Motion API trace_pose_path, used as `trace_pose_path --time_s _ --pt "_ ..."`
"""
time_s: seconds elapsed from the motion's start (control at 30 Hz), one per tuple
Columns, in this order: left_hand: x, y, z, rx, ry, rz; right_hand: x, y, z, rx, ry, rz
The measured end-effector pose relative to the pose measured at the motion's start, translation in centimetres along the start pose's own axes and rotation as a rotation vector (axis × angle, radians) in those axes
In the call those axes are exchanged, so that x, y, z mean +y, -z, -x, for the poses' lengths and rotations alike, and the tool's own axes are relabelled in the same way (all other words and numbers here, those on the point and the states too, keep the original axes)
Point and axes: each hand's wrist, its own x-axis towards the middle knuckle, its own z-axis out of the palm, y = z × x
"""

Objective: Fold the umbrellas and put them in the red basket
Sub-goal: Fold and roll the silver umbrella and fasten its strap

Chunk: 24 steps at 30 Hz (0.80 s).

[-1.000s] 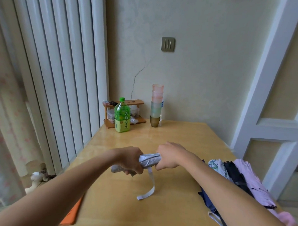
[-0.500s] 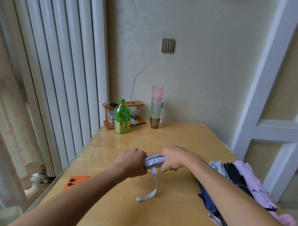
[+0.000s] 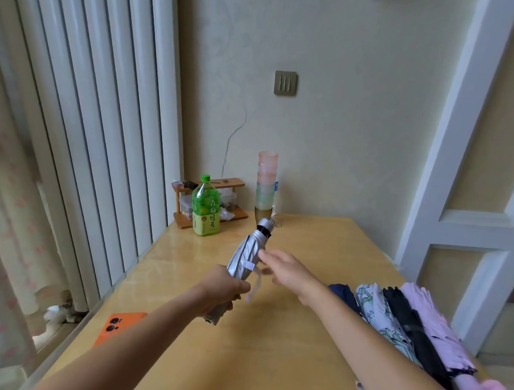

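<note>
My left hand point(image 3: 224, 287) grips a silver folded umbrella point(image 3: 246, 254) near its lower end, and the umbrella tilts up and away over the wooden table point(image 3: 325, 242), its tip toward the wall. Its white strap point(image 3: 255, 286) hangs loose beside my left hand. My right hand point(image 3: 285, 270) is just right of the umbrella with fingers stretched out, a fingertip near the canopy, holding nothing. Several other umbrellas lie side by side at the table's right edge: navy point(image 3: 344, 295), white patterned point(image 3: 379, 316), black point(image 3: 408, 321) and pink point(image 3: 432, 322). No red basket is in view.
A green tea bottle point(image 3: 206, 210), a small wooden rack point(image 3: 210, 202) and a stack of coloured cups point(image 3: 267, 185) stand at the table's far edge by the wall. An orange phone point(image 3: 117, 323) lies near the left edge. A radiator and curtain are at left, a white door frame at right.
The umbrella has swung from lying crosswise between both hands to pointing up and away. My right hand has let go of it and opened; my left hand keeps its grip.
</note>
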Motion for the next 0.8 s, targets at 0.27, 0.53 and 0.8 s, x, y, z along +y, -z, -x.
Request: trace_pose_path --time_s 0.27,0.53,0.8 --pt "-1.3 -0.5 -1.6 -0.03 0.041 0.119 2.3 -0.6 -1.7 -0.093 0.093 -0.138" --pt "-1.4 -1.4 -2.4 -0.223 -0.014 0.503 4.2 -1.2 -3.7 -0.09 0.004 -0.282" --pt "-1.9 -2.3 -3.8 -0.789 -0.036 0.821 6.4 -1.4 -5.8 -0.265 0.076 -0.536"
